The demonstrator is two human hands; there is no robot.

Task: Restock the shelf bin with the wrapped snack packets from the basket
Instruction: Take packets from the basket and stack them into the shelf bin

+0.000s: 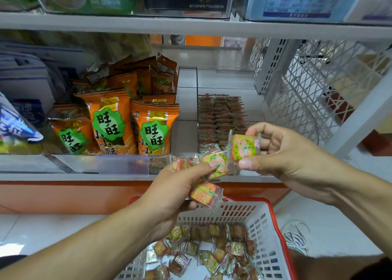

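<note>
Left hand [169,192] grips a bunch of wrapped snack packets [203,192] as a feeder stock just above the basket [273,237], so the right hand [282,152] can pinch a single packet [245,147] between thumb and fingers near the shelf bin's [220,118] front edge, bin partly filled.

Bright, even indoor light fills the scene, with no hard shadows; only soft shade sits under the upper shelf [191,28] at the far left. Glare streaks the clear bin fronts [123,165] and the glossy orange bags [152,127]. The wide lens bends the shelf edges and the white mesh panel [318,84] at the right. Packages along the top edge are blurred, as is the left margin; the near middle is sharpest, though the basket [273,226] corners smear slightly
</note>
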